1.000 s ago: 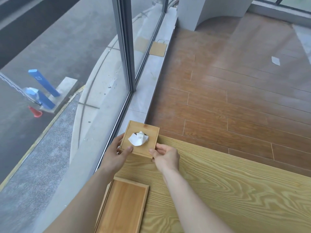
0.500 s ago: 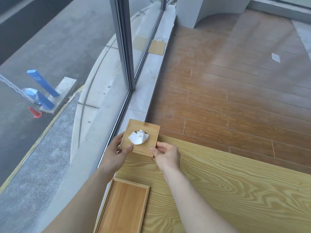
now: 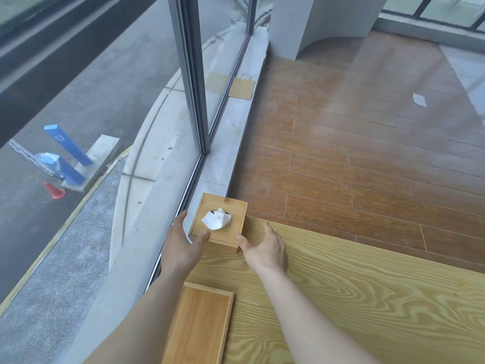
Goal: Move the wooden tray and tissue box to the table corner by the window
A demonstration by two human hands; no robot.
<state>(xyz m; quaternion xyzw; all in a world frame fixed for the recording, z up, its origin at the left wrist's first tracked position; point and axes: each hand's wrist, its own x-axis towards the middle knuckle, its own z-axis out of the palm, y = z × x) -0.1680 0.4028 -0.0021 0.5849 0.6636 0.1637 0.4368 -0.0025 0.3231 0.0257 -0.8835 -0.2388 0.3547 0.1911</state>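
Note:
The square wooden tissue box [image 3: 226, 234], with a white tissue poking out of its top, stands on the far-left corner of the light wooden table [image 3: 354, 290], right beside the window. My left hand [image 3: 179, 243] is at the box's left side. Its thumb tip rests on the near-left top corner and its fingers are spread a little off the side. My right hand [image 3: 265, 248] lies open on the table at the box's near-right corner, fingers apart and off the box. The flat wooden tray [image 3: 199, 327] lies nearer to me along the table's left edge, between my forearms.
A floor-to-ceiling window with a grey frame [image 3: 193, 82] runs along the left, with a stone sill [image 3: 231, 143] below it. A brown paper bag [image 3: 242, 88] stands on the sill further off. Beyond the table lies brown plank floor [image 3: 354, 153].
Both hands gripped the tissue box before; now the right hand has let go and opened, and the left fingers have loosened. The box stays on the corner.

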